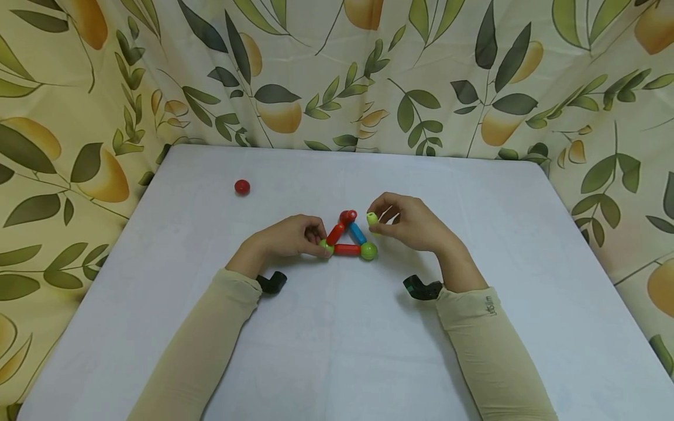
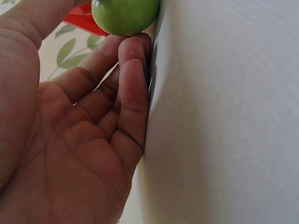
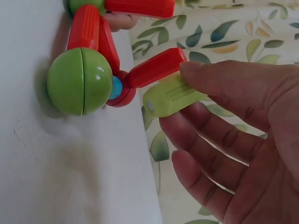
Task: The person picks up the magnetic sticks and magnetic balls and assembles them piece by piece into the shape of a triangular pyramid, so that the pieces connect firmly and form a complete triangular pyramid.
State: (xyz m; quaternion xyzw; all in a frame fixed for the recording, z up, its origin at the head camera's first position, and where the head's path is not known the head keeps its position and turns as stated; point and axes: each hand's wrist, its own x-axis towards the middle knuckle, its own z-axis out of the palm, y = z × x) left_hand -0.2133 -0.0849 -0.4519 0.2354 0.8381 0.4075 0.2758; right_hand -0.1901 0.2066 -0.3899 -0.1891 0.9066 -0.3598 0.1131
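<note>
Fingers and thumb of my left hand (image 1: 295,237) pinch the left green ball (image 2: 126,16) of a triangle of magnetic rods and balls, low on the table. A red rod (image 1: 347,249) runs along the near side to another green ball (image 1: 369,251). A blue rod (image 1: 357,234) leads from there to a red ball (image 3: 124,93) at the far corner. One red rod (image 3: 156,67) stands up from that red ball, another red rod (image 3: 140,7) from the left green ball. My right hand (image 1: 413,219) pinches a yellow-green rod (image 3: 170,95), raised beside the triangle.
A loose red ball (image 1: 242,187) lies at the back left of the white table (image 1: 337,339). Behind the table hangs a curtain (image 1: 326,70) with a fruit and leaf print. A black wrist camera (image 1: 423,288) juts inward from the right wrist, and another black camera (image 1: 272,283) from the left.
</note>
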